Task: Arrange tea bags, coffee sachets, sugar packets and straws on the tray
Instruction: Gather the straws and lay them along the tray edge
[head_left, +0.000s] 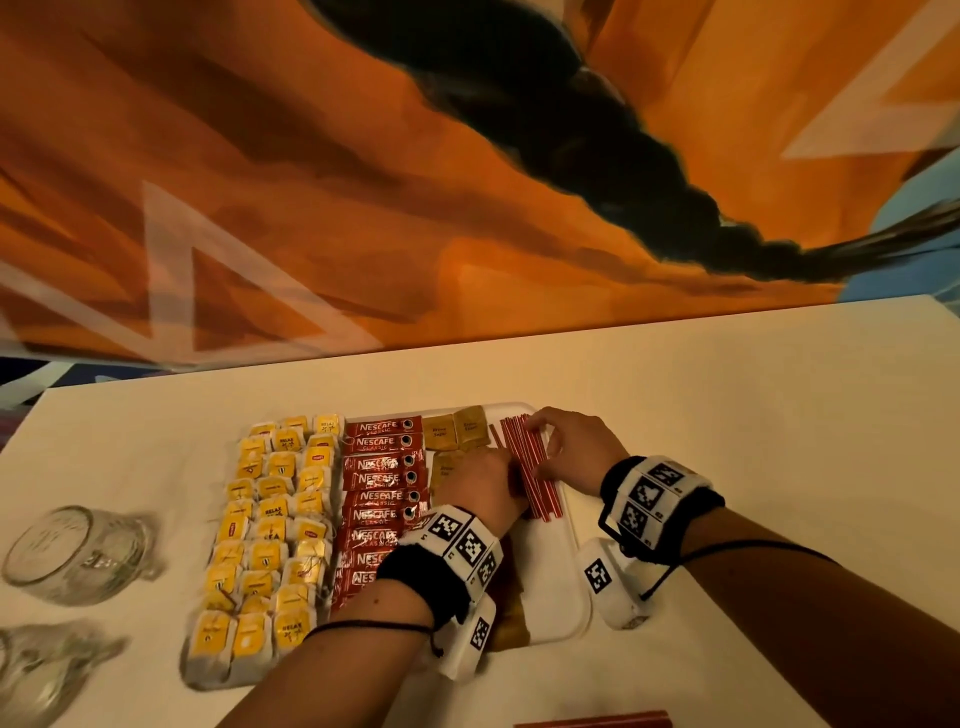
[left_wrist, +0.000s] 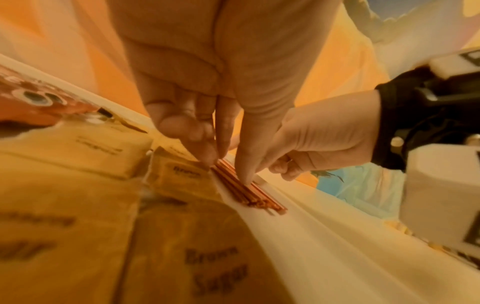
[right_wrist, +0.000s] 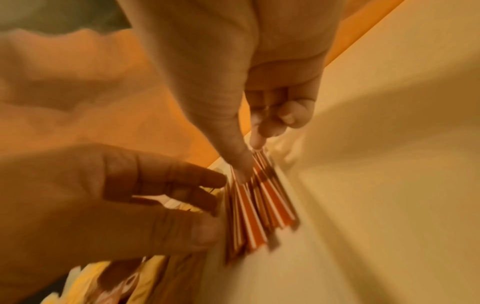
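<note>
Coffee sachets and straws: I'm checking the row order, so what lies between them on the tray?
Brown sugar packets lie between the Nescafe coffee sachets and the red straws; the head view shows it, though the left hand covers part of that stretch.

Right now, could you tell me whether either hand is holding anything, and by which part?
Nothing is lifted: the left hand and right hand press their fingertips on the straws, which lie on the tray.

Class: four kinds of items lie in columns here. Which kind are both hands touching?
The red straws, the rightmost column on the tray. The left hand and right hand both touch them; tea bags, coffee sachets and sugar packets lie untouched.
</note>
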